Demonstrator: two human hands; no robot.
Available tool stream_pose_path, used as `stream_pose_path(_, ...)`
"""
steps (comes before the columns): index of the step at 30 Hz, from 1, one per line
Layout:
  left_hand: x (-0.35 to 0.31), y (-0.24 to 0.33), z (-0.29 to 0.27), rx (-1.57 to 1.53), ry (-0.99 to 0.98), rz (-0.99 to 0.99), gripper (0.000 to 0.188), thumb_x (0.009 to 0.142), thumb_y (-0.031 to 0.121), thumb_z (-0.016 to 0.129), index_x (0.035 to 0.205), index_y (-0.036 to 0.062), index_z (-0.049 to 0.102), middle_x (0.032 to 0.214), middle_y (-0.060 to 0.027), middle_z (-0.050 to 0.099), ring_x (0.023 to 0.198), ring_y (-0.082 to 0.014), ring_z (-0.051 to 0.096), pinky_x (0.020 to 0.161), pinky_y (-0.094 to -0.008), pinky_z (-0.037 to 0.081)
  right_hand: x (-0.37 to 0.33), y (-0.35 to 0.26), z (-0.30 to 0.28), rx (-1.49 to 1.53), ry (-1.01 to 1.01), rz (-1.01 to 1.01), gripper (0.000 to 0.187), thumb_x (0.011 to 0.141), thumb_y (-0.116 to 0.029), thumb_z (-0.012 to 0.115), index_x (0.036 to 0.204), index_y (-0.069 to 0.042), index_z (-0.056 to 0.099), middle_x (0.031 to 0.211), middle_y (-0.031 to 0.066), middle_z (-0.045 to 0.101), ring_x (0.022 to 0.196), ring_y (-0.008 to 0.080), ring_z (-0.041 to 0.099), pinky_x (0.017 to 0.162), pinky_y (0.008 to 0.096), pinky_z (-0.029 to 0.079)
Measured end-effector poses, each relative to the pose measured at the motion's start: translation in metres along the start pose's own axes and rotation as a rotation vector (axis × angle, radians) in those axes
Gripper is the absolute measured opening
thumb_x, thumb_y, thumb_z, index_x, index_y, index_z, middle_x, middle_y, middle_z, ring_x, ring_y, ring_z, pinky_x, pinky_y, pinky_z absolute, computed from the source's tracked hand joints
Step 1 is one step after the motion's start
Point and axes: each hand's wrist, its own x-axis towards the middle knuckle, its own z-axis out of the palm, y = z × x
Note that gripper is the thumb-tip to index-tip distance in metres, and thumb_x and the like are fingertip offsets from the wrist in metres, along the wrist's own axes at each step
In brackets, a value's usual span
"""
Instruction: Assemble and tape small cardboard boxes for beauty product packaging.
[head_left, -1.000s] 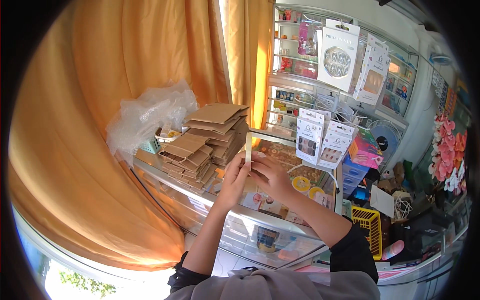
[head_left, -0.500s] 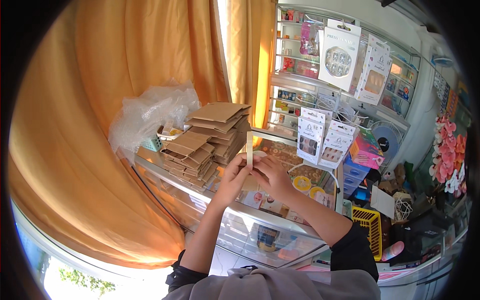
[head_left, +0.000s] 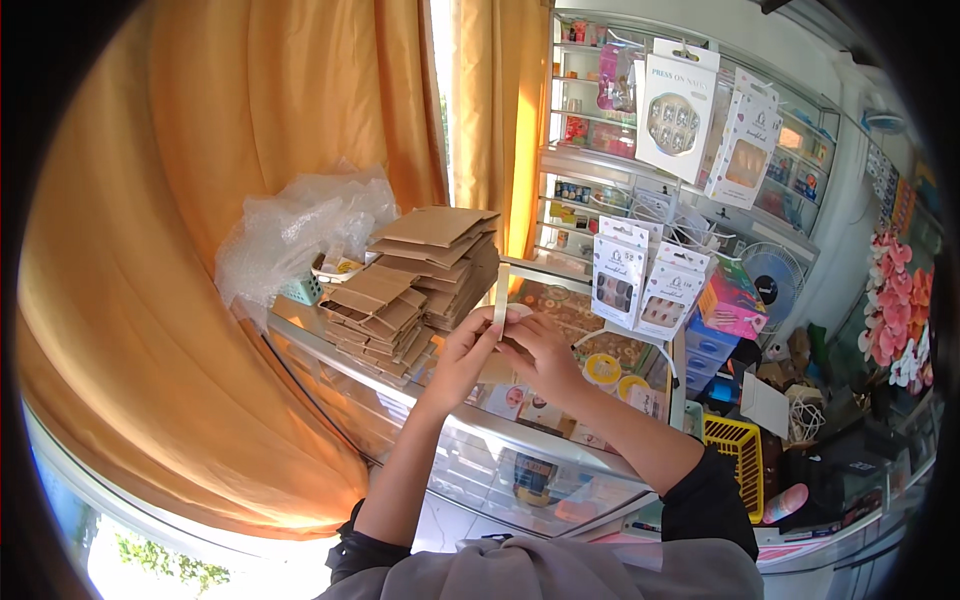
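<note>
My left hand (head_left: 465,352) and my right hand (head_left: 540,352) meet over a glass display counter (head_left: 400,395). Between them they hold a small flat piece of brown cardboard (head_left: 512,343), and a narrow pale strip (head_left: 501,294) stands up from the fingers of my left hand. Just left of my hands sit two stacks of flat folded cardboard boxes (head_left: 415,275), the nearer one lower.
A clear crumpled plastic bag (head_left: 295,235) lies behind the stacks against an orange curtain (head_left: 200,200). White packs of press-on nails (head_left: 645,280) hang on a rack to the right, more above on shelves (head_left: 690,105). A yellow basket (head_left: 735,455) sits lower right.
My hands stay together over the counter; the pale strip has risen slightly and stands more upright. Nothing else has moved.
</note>
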Motion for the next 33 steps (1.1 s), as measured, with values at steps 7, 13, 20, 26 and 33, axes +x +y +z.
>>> stream_pose_path(7,0.003,0.009,0.010,-0.088,0.101,-0.037,0.023,0.102,0.013,0.043,0.115,0.0030,0.060,0.106,-0.0024,0.063,0.098,-0.0097,0.058,0.086,-0.0263,0.048,0.001,0.000,-0.001,-0.004,0.018,-0.018,0.026,0.079,-0.004,0.072,0.104,-0.003,0.065,0.101,0.0103,0.066,0.093,0.0314,0.059,0.082,0.0420,0.048)
stream_pose_path(13,0.006,0.009,0.016,-0.038,0.197,-0.069,0.022,0.101,0.014,0.041,0.097,0.0029,0.059,0.088,-0.0011,0.063,0.083,-0.0092,0.059,0.075,-0.0242,0.048,0.005,0.002,-0.003,0.023,0.000,-0.035,0.025,0.078,-0.004,0.073,0.101,-0.003,0.064,0.102,0.0107,0.067,0.093,0.0311,0.059,0.082,0.0412,0.048)
stream_pose_path(20,0.009,0.007,0.019,-0.063,0.204,-0.027,0.026,0.102,0.014,0.041,0.083,0.0031,0.054,0.077,-0.0029,0.059,0.076,-0.0090,0.056,0.073,-0.0247,0.046,0.004,0.006,-0.004,-0.001,-0.018,-0.055,0.019,0.075,-0.008,0.073,0.092,-0.007,0.064,0.110,0.0053,0.067,0.092,0.0276,0.058,0.083,0.0392,0.049)
stream_pose_path(26,0.009,0.003,0.015,-0.072,0.178,-0.007,0.029,0.105,0.020,0.041,0.091,0.0013,0.059,0.079,-0.0021,0.059,0.077,-0.0083,0.056,0.073,-0.0236,0.046,0.005,0.002,-0.005,0.012,-0.022,-0.051,0.024,0.076,-0.003,0.073,0.097,-0.002,0.063,0.103,0.0101,0.067,0.095,0.0309,0.059,0.083,0.0408,0.048)
stream_pose_path(33,0.004,0.018,0.015,-0.057,0.124,-0.060,0.032,0.105,0.019,0.042,0.124,-0.0005,0.059,0.101,-0.0040,0.066,0.095,-0.0108,0.060,0.088,-0.0252,0.048,-0.001,0.000,-0.001,0.042,-0.008,0.045,0.030,0.080,-0.003,0.072,0.109,-0.001,0.063,0.106,0.0118,0.065,0.102,0.0319,0.058,0.089,0.0413,0.047)
